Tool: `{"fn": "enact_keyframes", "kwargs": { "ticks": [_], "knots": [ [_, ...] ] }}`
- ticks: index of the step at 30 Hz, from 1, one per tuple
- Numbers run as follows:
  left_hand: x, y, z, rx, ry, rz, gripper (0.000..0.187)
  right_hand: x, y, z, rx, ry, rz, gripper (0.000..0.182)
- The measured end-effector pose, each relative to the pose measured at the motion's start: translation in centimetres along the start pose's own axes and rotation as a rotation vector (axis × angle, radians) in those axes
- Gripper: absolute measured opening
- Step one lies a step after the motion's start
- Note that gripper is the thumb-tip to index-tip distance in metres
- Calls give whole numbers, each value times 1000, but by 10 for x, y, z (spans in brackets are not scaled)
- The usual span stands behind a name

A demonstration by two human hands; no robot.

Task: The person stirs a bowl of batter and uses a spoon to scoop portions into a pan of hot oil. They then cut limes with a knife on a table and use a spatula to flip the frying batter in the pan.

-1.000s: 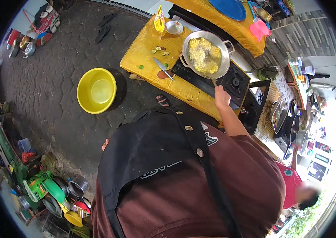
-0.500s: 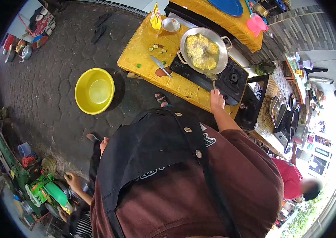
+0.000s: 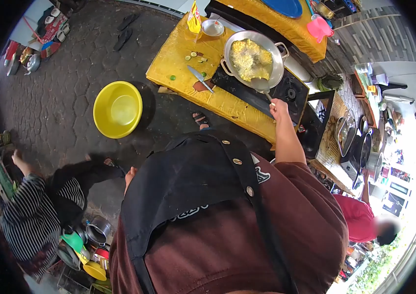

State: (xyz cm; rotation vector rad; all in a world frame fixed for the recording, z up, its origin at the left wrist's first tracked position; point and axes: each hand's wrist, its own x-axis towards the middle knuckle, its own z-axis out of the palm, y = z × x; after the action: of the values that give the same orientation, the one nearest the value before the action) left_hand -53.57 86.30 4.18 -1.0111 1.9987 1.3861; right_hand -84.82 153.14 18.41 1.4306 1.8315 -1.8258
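My right hand [image 3: 279, 109] is closed around the handle of a metal spatula [image 3: 262, 87]. The spatula's blade sits inside the near rim of a two-handled wok [image 3: 277, 68], right at the edge of yellow food [image 3: 252, 59] frying in bubbling oil. The wok stands on the left side of a black gas stove [image 3: 290, 94]. Down at my left side, beside the black apron, my left hand [image 3: 130, 176] shows only in part; most of its fingers are hidden.
On the yellow-covered table [image 3: 169, 63] lie a knife [image 3: 200, 78], cut green limes [image 3: 194, 55], a white bowl [image 3: 213, 28] and a yellow packet [image 3: 194, 19]. A yellow basin [image 3: 118, 110] stands on the floor. One person in stripes [image 3: 31, 220] is at left, another in red [image 3: 354, 218] at right.
My right hand and the spatula have moved up and slightly right, with the blade further into the wok. At left, the person in stripes has come further into view, reaching out an arm.
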Motion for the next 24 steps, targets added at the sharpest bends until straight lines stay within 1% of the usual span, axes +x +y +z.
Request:
{"fn": "enact_keyframes", "kwargs": {
  "ticks": [1, 2, 3, 4, 8, 10, 11, 13, 14, 16, 17, 18, 20, 22, 23, 24],
  "knots": [
    [-10, 7, 3, -18, 5, -54, 39, 11, 8, -6, 18, 20, 66, 4],
    [-15, 16, 1, 13, 49, -53, 41, 18, 13, -12, 35, 42, 130, 5],
    [-16, 18, -2, 44, 94, -53, 42, 14, 13, -17, 33, 43, 132, 5],
    [-17, 18, -4, 101, 182, -49, 46, 7, 13, -25, 28, 36, 144, 4],
    [-7, -13, 4, 44, 176, -9, 48, -32, 3, -49, 10, 22, 172, 7],
    [-8, -24, 12, 52, 150, -124, 50, -45, -5, -50, -119, 32, 134, 9],
    [-10, -26, 17, 60, 145, -166, 50, -45, -5, -51, -119, 33, 129, 9],
    [-10, -34, 25, 40, 164, -172, 50, -42, -5, -53, -213, -32, -96, 9],
    [-13, -37, 29, 29, 187, -158, 50, -45, -7, -47, -214, -33, -97, 9],
    [-14, -42, 33, 7, 227, -118, 50, -55, -11, -23, -1042, 322, -744, 13],
    [-14, -44, 33, -2, 237, -100, 50, -46, -9, -14, -1197, 360, -804, 19],
    [-12, -45, 32, 1, 231, -93, 50, -73, -19, 8, -1241, 393, -681, 23],
    [-7, -41, 24, 19, 198, -88, 50, -75, -13, 31, -1367, 405, -637, 23],
    [5, -39, 14, 75, 130, -98, 49, -69, 1, 44, -1498, 347, -633, 22],
    [7, -33, 13, 83, 126, -97, 49, -71, 8, 49, -1549, 329, -627, 21],
    [9, -27, 13, 18, 113, -97, 48, -74, 15, 48, -1546, 332, -618, 21]
  ]
}}
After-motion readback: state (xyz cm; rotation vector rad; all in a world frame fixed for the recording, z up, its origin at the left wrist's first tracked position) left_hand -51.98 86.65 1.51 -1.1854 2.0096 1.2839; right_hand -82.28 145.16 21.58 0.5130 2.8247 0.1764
